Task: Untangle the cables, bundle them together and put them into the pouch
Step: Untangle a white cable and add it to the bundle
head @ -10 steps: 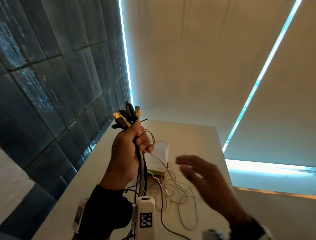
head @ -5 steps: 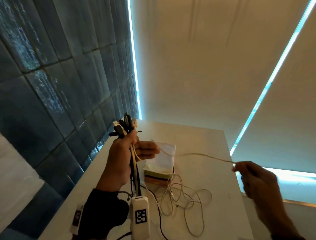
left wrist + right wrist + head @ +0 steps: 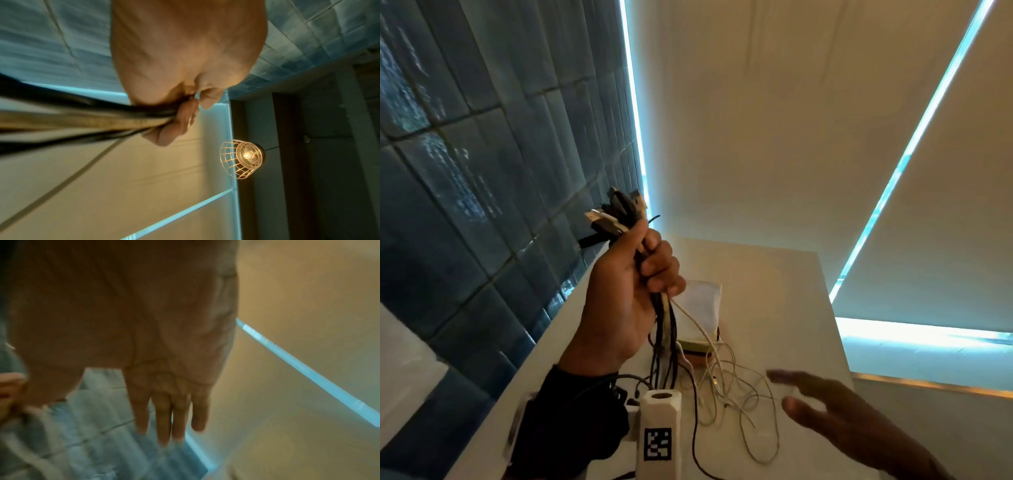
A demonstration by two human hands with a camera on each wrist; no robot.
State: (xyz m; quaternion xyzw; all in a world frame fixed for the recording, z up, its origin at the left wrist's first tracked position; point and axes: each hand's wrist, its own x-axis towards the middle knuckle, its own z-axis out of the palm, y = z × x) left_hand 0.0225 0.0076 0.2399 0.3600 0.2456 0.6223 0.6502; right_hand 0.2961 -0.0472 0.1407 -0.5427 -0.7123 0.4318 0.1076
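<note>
The left hand (image 3: 626,298) is raised in a fist round the cables (image 3: 666,329), gripping them just below the plugs (image 3: 616,212), which fan out above the thumb. From the underside of the fist the dark and pale strands hang slack to the table (image 3: 774,274), where thin pale cable (image 3: 739,394) lies in loose, overlapping loops between the two hands. The right hand (image 3: 835,407) is low and well apart from the left, fingers straight and spread, holding nothing; it is blurred in both views. The pouch (image 3: 705,308) lies on the table just beyond the left hand, behind the hanging strands; whether it is open cannot be told. Assessment: the cables are light, limp and springy, with no stiffness to hold a shape. The thin pale strand looks the most likely to snag or knot if tugged. The sound place to take hold appears to be close under the left fist, drawing one strand at a time through the fingers toward its free end, then coiling. The plug ends are the only rigid parts and serve as the anchor for bundling.
</note>
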